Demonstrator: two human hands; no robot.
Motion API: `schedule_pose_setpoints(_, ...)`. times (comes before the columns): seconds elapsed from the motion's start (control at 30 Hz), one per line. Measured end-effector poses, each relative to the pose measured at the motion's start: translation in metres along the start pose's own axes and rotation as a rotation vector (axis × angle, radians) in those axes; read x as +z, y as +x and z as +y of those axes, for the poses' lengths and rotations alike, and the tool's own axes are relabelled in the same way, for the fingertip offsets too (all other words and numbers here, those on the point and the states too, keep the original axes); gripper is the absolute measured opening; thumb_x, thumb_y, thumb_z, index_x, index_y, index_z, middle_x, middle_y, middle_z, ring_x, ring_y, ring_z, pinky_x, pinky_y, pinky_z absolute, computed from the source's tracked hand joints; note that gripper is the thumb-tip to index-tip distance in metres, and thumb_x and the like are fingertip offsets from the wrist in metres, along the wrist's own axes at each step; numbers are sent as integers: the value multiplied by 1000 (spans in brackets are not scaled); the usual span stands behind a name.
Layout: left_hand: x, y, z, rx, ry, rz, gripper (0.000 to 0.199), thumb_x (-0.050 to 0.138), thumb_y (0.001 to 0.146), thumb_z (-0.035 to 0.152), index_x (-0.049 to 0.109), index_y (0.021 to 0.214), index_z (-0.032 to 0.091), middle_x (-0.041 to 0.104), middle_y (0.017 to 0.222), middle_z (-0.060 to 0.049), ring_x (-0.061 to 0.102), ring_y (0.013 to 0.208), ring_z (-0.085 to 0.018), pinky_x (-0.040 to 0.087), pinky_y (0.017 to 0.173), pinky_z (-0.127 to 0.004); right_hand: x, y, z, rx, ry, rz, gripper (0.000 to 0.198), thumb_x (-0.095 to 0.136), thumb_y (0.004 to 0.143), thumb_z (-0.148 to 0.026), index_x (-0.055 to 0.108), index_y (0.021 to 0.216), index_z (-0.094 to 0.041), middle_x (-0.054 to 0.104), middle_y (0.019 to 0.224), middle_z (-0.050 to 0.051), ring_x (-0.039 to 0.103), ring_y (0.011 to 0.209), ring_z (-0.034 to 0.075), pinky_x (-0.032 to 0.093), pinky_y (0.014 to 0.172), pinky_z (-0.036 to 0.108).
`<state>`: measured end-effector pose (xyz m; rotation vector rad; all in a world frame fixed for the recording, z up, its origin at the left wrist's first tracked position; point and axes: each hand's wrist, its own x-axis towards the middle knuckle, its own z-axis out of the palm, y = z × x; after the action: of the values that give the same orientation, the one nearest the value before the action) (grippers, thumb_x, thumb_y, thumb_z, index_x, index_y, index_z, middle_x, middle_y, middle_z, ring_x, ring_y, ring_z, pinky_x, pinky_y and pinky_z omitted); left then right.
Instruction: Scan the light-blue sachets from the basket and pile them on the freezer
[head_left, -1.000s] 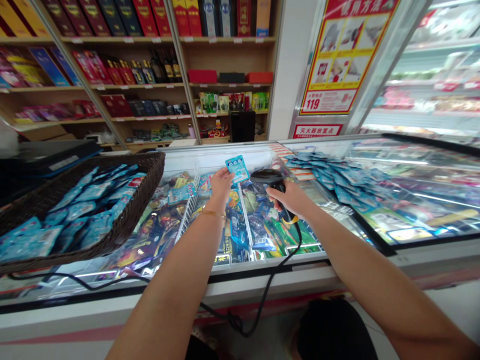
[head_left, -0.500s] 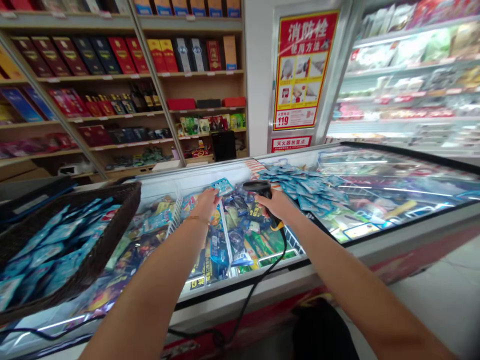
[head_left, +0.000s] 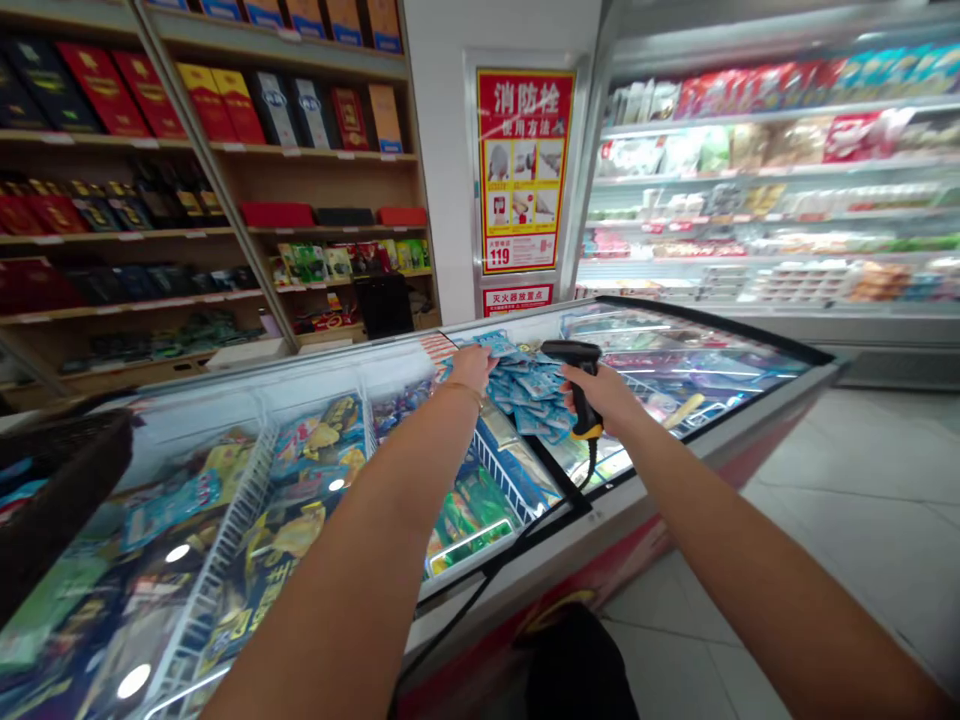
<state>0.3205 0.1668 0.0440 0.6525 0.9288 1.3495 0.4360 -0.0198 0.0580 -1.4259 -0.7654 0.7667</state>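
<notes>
My left hand (head_left: 471, 370) is at the left edge of a pile of blue packets (head_left: 529, 388), its fingers closed on a blue packet (head_left: 493, 345) at the pile's edge. The fingertips partly hide where they grip. My right hand (head_left: 606, 396) is wrapped round the handle of a black and yellow barcode scanner (head_left: 573, 354), held just right of the pile with its head pointing left. The pile lies on the glass lid (head_left: 645, 345) of a chest freezer.
Bagged goods fill the open freezer section (head_left: 315, 440), split by white wire dividers (head_left: 217, 550). A dark wicker basket (head_left: 67, 470) stands at the left. The scanner's black cable (head_left: 480, 580) hangs over the freezer's front edge. Shelves (head_left: 330, 150) and a lit cooler (head_left: 765, 190) stand behind.
My view has turned right. My left hand has carried the blue packet from above the open freezer to the pile. My right hand has moved right with the scanner.
</notes>
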Motion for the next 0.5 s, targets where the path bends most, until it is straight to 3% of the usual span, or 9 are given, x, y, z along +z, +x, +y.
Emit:
schedule_pose_setpoints(0.13,15,-2,-8,-26,94,-13,29,69,74,-7,53,81,17,61,78,0,71,84,-17,59,78,-29,-6,4,6,16,2,-3,16,64,93,-17,56,78,-16,62,57,0,55,39,10,48,38,23)
schedule_pose_setpoints(0.27,0,-6,-4,37,170,-67,23,73,76,1,59,87,15,64,81,-1,71,80,-15,58,78,-28,6,5,8,14,-19,-15,16,64,93,-17,57,79,-15,62,57,0,55,38,10,47,37,23)
schedule_pose_setpoints(0.4,-43,-2,15,125,231,-68,23,70,78,2,63,96,14,65,80,-2,70,79,-14,57,79,-27,30,-1,7,30,11,-52,18,64,92,-17,56,76,-15,62,56,0,53,37,9,45,37,22)
schedule_pose_setpoints(0.5,-96,6,42,231,508,1,27,69,80,8,65,107,13,68,82,-6,71,78,-16,58,77,-30,54,-8,8,34,23,-132,19,63,93,-18,56,76,-15,61,56,-1,54,37,10,45,36,22)
